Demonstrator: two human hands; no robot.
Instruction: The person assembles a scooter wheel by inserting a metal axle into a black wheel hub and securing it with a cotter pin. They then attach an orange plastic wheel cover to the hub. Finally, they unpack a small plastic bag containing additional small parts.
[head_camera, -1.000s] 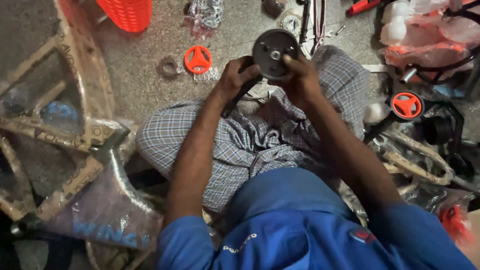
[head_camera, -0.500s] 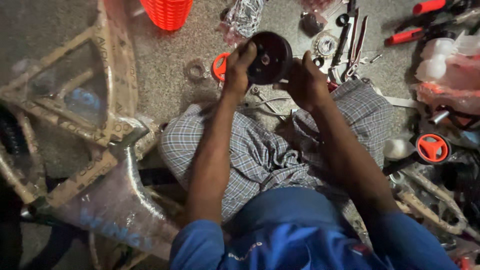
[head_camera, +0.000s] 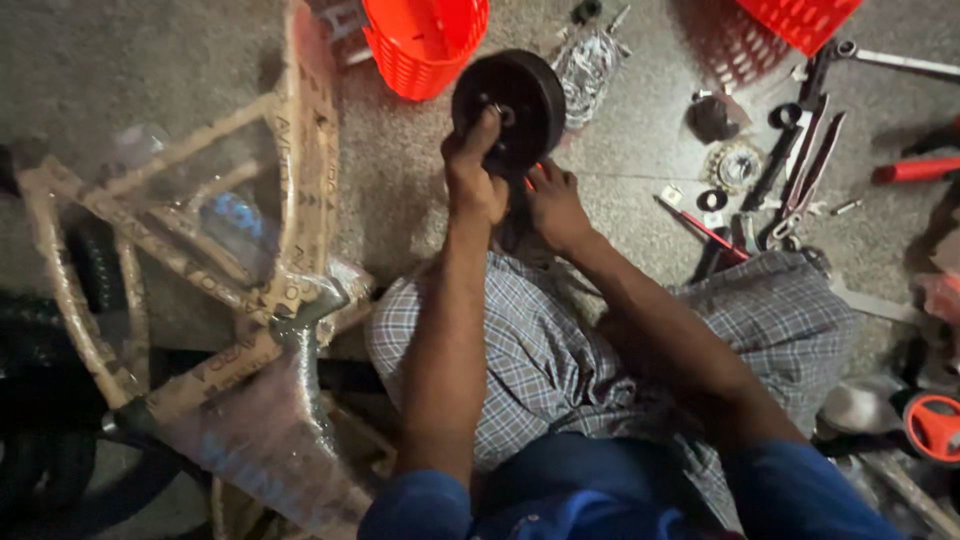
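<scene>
Since the earlier frame both my hands came higher and more to the left in the view, and the wheel (head_camera: 510, 105) came with them; the red disc that lay behind the wheel is now almost hidden, only a red edge shows under it.

Biggest thing near me is the frame (head_camera: 200, 290), wrapped in brown paper and clear plastic, lying well to the left of my left hand (head_camera: 474, 180). Under my forearms are my knees in checked cloth (head_camera: 545, 350), and my blue shirt (head_camera: 600, 500) is closest to the camera. Above my left hand, a bit to the left, stands a red basket (head_camera: 425, 40); a second red basket (head_camera: 800, 18) is far up to the right of my right hand (head_camera: 553, 205).

My left hand is closed on the left edge of the wheel, with the fingertips touching its hub. My right hand is just under the wheel; its fingers are bent toward the lower rim, but I cannot tell if they really grip it.

To the right of my right hand, apart from it, lie a sprocket (head_camera: 737, 165), long tools (head_camera: 800, 165) and a red handle (head_camera: 915, 170). Far lower right is a small red disc (head_camera: 935, 425).
</scene>
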